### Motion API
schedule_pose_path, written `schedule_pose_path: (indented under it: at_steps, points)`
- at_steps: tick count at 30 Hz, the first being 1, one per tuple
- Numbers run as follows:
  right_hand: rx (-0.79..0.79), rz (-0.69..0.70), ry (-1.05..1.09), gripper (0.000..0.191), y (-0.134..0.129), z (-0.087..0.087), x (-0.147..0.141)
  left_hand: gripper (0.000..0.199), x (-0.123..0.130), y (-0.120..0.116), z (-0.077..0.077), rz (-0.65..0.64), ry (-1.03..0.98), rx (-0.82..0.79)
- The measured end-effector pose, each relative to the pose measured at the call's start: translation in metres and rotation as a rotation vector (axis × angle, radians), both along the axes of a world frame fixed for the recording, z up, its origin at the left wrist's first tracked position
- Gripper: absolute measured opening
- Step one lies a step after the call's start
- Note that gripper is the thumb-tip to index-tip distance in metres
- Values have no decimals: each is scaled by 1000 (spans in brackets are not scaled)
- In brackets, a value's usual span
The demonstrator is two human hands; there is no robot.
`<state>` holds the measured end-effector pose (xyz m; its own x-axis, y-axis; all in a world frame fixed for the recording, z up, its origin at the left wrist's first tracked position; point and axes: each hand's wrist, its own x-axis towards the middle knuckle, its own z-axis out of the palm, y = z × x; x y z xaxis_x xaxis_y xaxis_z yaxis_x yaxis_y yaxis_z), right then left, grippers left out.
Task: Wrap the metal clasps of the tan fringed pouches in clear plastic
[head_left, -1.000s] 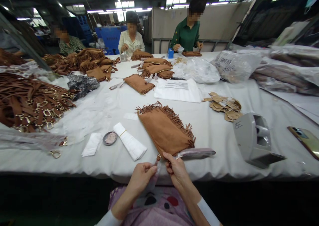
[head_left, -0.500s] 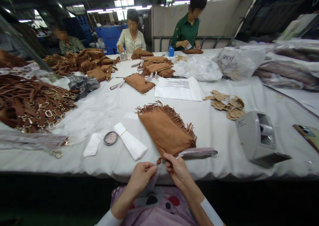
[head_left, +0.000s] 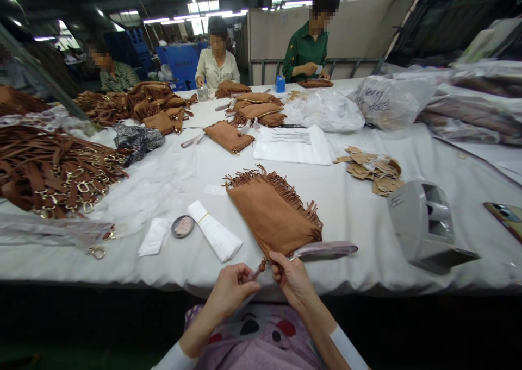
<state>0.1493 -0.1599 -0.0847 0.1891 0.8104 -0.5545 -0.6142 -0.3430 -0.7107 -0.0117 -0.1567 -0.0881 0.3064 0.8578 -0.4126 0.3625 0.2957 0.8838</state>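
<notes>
A brown fringed bag (head_left: 273,212) lies flat in front of me, its fringe toward the back right. My right hand (head_left: 291,277) pinches the bag's near corner between thumb and fingers. From that corner hangs a small brown tassel (head_left: 261,267), with a thin translucent wrap around its lower part. My left hand (head_left: 234,288) is closed at the tassel's lower end, just left of my right hand. A plastic-wrapped strap (head_left: 326,249) extends right from the bag's near edge.
Left of the bag lie a banded white bundle (head_left: 215,231) and a round dish (head_left: 182,226). Brown straps (head_left: 53,169) are heaped far left. A grey tape dispenser (head_left: 424,223) and paper tags (head_left: 375,169) are at the right. People work across the table.
My left hand's fingers have shifted slightly, and more of the tassel's wrapped end shows. Across the table, the person in green has moved a hand holding a small white piece.
</notes>
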Motion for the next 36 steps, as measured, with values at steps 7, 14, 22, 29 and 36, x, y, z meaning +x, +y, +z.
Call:
schedule_pose_path:
  at_steps: [7,14,22,29,36]
  points:
    - [29,-3,-13,31,-1,-7,0,23,23,1,15,91,-16,155]
    - [30,16,-43,32,-2,-9,0,50,26,8,-4,158,-286,-187]
    - [37,3,-13,33,-1,-9,0,33,35,18,-6,234,-282,-103]
    - [-102,119,-154,44,-26,-1,2,33,32,16,-8,299,-318,-248]
    - [-84,-23,-337,74,-61,9,-7,40,26,18,-4,248,-327,-334]
